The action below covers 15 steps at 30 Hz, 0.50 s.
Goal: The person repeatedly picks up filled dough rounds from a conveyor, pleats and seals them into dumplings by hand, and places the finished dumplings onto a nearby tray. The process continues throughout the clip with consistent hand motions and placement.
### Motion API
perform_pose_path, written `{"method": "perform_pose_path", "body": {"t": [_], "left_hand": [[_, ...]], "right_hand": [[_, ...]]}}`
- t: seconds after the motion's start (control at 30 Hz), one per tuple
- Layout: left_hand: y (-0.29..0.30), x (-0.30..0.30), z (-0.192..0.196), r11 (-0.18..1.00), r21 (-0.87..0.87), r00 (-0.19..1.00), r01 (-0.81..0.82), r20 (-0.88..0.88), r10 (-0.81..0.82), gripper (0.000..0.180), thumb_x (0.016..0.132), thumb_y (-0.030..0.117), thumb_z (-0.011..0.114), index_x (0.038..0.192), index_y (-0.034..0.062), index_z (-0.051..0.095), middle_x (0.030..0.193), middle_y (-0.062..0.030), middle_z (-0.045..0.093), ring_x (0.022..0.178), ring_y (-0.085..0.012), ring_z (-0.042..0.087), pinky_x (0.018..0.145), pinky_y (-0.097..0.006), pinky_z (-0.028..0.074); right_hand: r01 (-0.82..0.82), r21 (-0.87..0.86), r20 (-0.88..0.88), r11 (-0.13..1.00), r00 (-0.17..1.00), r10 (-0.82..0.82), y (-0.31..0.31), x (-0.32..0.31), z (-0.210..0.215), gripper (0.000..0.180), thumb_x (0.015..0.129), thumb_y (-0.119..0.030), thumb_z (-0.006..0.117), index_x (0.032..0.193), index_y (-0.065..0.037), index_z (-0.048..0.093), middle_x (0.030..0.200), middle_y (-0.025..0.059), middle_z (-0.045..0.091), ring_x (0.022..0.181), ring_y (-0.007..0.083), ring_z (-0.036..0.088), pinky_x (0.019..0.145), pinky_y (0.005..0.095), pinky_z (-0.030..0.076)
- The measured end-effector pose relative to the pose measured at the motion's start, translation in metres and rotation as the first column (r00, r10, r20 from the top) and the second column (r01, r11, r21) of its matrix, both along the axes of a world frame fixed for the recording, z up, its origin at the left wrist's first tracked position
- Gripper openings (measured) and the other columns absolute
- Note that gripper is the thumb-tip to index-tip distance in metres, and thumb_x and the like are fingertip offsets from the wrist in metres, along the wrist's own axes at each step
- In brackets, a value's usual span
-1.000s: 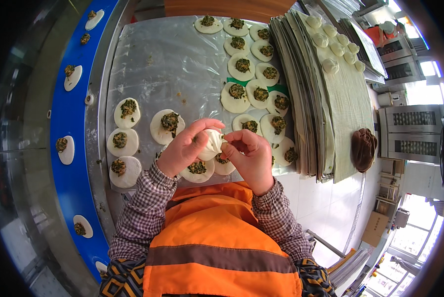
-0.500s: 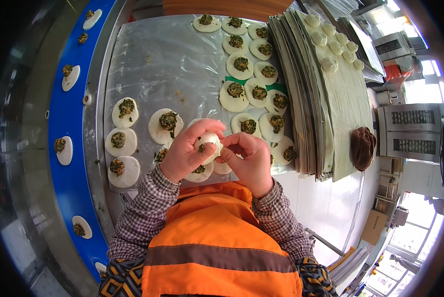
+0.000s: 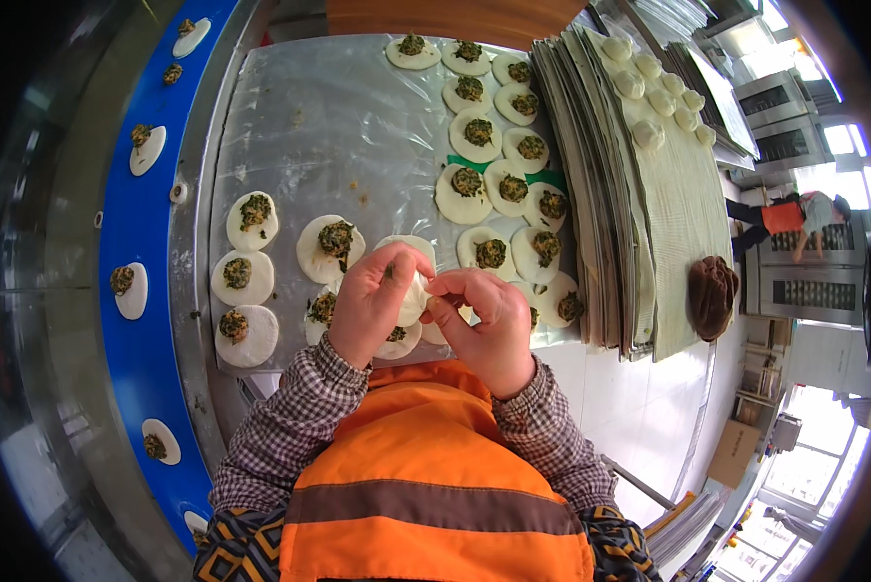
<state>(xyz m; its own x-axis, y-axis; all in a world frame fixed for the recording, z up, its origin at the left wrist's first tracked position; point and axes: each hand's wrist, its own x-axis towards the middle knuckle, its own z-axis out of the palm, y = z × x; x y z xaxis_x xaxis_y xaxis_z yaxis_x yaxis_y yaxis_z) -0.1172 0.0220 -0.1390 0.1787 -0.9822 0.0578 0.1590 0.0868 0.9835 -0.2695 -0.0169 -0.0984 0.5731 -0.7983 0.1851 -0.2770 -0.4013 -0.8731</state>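
Observation:
Between my hands, above the near edge of the table, is a white dough bun (image 3: pixel 413 303), partly hidden by my fingers. My left hand (image 3: pixel 377 297) cups it from the left, with a bit of green filling stuck on the thumb. The fingertips of my right hand (image 3: pixel 478 320) pinch the dough's edge on the right. Beneath and around the hands lie flat dough rounds topped with green-brown filling, one of them a dough round (image 3: pixel 329 247) just left of my left hand. Three more, among them a dough round (image 3: pixel 244 277), line the table's left side.
A steel table (image 3: pixel 295 126) bears several filled rounds on its right. Beyond stands a stack of cloth-covered trays (image 3: pixel 683 223) with white buns (image 3: pixel 662 102) and a brown cloth (image 3: pixel 712 298). A blue conveyor belt (image 3: pixel 130 364) carries rounds at left. Another person (image 3: pixel 794 215) bends at far right.
My left hand has turned and closed over the dough, hiding its filled opening. Both hands are nearer together at the bun. A person has come into view at the far right.

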Motion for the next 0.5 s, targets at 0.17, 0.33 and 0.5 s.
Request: {"method": "perform_pose_path", "body": {"t": [0.17, 0.33, 0.5], "left_hand": [[0.001, 0.009, -0.002, 0.949, 0.296, 0.979, 0.105, -0.201, -0.046, 0.061, 0.101, 0.055, 0.033, 0.086, 0.0034, 0.062, 0.073, -0.0022, 0.060, 0.068, -0.0084, 0.057, 0.065, -0.023, 0.047], [-0.002, 0.016, -0.004, 0.832, 0.364, 0.810, 0.419, -0.564, -0.161, 0.069, 0.100, 0.062, 0.024, 0.084, 0.0052, 0.060, 0.074, -0.0015, 0.061, 0.065, -0.0094, 0.058, 0.058, -0.024, 0.048], [-0.007, 0.028, 0.008, 0.695, 0.274, 0.615, 0.665, -0.728, -0.302, 0.071, 0.098, 0.065, 0.023, 0.090, 0.0046, 0.060, 0.078, -0.0015, 0.062, 0.069, -0.0103, 0.060, 0.057, -0.023, 0.049]], "right_hand": [[-0.126, -0.289, -0.120, 0.949, 0.988, 0.095, 0.002, 0.003, 0.001, 0.022, 0.080, -0.007, 0.071, 0.101, -0.002, 0.063, 0.088, 0.0128, 0.065, 0.071, 0.0282, 0.065, 0.060, 0.0349, 0.052], [-0.226, -0.430, -0.162, 0.874, 0.972, 0.171, -0.004, 0.003, 0.004, 0.026, 0.078, -0.007, 0.070, 0.104, -0.004, 0.063, 0.086, 0.0105, 0.062, 0.070, 0.0285, 0.063, 0.060, 0.0357, 0.052], [-0.416, -0.366, -0.264, 0.833, 0.904, 0.336, -0.012, -0.003, 0.014, 0.024, 0.076, -0.005, 0.068, 0.100, -0.003, 0.063, 0.087, 0.0093, 0.061, 0.069, 0.0272, 0.062, 0.060, 0.0349, 0.053]]}}
